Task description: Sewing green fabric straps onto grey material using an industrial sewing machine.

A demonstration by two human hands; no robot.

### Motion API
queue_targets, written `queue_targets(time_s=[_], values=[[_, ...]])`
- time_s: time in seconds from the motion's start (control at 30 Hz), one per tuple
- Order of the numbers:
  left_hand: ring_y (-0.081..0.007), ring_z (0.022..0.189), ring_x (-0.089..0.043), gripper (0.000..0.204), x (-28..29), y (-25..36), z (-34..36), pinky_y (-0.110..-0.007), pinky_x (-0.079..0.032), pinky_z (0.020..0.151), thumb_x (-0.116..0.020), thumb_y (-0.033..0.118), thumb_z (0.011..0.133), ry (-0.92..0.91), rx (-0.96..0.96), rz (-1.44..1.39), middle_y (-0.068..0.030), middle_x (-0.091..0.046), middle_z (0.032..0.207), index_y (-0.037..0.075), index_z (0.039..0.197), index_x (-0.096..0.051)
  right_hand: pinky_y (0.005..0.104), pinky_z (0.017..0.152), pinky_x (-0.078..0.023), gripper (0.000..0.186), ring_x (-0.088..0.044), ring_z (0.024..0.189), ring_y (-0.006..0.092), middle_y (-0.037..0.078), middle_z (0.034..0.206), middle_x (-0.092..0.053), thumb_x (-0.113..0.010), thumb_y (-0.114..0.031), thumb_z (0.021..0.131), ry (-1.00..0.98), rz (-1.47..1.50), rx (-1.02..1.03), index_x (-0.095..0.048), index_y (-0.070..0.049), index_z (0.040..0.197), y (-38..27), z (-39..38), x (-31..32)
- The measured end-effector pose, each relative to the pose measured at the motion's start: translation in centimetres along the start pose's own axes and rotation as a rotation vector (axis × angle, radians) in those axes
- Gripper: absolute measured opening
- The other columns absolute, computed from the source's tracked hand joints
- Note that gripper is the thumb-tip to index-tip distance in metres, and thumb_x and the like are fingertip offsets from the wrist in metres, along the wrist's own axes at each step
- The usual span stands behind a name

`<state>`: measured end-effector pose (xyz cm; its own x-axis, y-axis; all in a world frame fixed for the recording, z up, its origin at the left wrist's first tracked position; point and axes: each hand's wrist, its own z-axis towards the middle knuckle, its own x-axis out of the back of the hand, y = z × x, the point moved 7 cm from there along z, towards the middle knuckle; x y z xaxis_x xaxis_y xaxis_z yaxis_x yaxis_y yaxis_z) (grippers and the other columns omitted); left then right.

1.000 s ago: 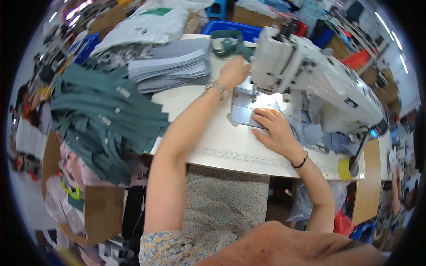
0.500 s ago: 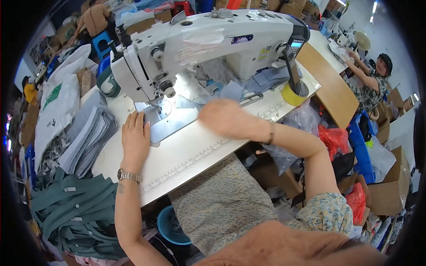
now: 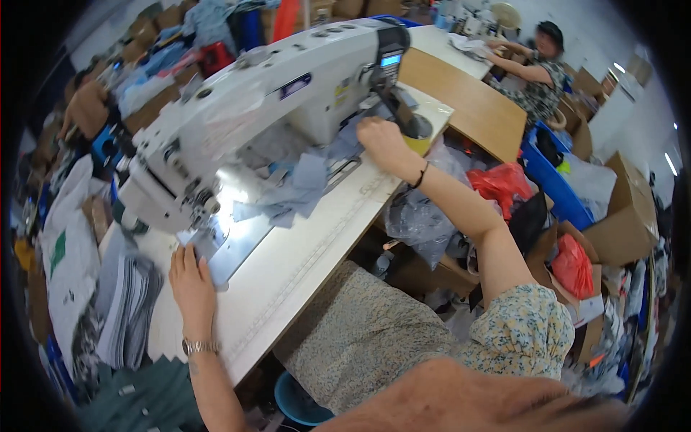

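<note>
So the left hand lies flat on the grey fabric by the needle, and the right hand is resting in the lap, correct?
Not quite. The left hand is flat on the grey fabric, but the head view shows the right hand stretched out to the table's far end, beside the sewing machine.

The scene is evenly and brightly lit, with the strongest glare cast on the white tabletop beneath the sewing machine by its needle lamp. Straight edges are bent by fisheye distortion, the rim is darkened to black, and distant areas are rendered soft.
</note>
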<state>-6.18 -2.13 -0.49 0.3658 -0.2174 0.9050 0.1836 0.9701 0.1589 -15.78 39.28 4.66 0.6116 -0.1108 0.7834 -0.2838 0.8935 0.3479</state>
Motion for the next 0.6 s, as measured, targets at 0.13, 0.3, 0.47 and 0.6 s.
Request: queue_targets(time_s=[0.13,0.3,0.47,0.6], values=[[-0.0403,0.134,-0.044,0.04,0.1,0.4,0.4,-0.048,-0.034,0.112,-0.049,0.019,0.102,-0.03,0.008,0.017,-0.0244,-0.051,0.141,-0.001,0.136,-0.052,0.0383,0.07,-0.055,0.01,-0.066,0.085,0.0298,0.014,0.087,-0.064,-0.06,-0.002,0.074,0.087,0.106,-0.021,-0.062,-0.002,0.084,0.6,0.1,0.4],[-0.0409,0.134,-0.044,0.041,0.2,0.4,0.6,-0.048,-0.034,0.112,-0.048,0.019,0.102,-0.035,0.007,0.004,-0.025,-0.05,0.142,-0.001,0.137,-0.051,0.039,0.071,-0.055,0.008,-0.066,0.084,0.03,0.013,0.087,-0.064,-0.06,-0.003,0.075,0.083,0.147,-0.029,-0.063,-0.003,0.083,0.9,0.0,0.1],[-0.0409,0.135,-0.043,0.041,0.1,0.3,0.8,-0.048,-0.034,0.113,-0.048,0.02,0.102,-0.061,0.007,0.012,-0.0252,-0.049,0.143,-0.002,0.137,-0.051,0.0381,0.067,-0.056,0.006,-0.069,0.08,0.0303,0.015,0.084,-0.066,-0.062,-0.001,0.073,0.145,0.24,-0.012,-0.063,-0.002,0.079,1.5,-0.8,1.2],[-0.0409,0.135,-0.043,0.041,0.2,0.0,0.6,-0.048,-0.034,0.113,-0.047,0.021,0.103,-0.047,0.007,0.001,-0.0254,-0.049,0.143,-0.002,0.137,-0.051,0.0392,0.068,-0.055,0.01,-0.068,0.082,0.0304,0.013,0.085,-0.064,-0.06,-0.005,0.077,0.129,0.202,-0.025,-0.063,-0.001,0.085,0.9,-0.3,1.1]])
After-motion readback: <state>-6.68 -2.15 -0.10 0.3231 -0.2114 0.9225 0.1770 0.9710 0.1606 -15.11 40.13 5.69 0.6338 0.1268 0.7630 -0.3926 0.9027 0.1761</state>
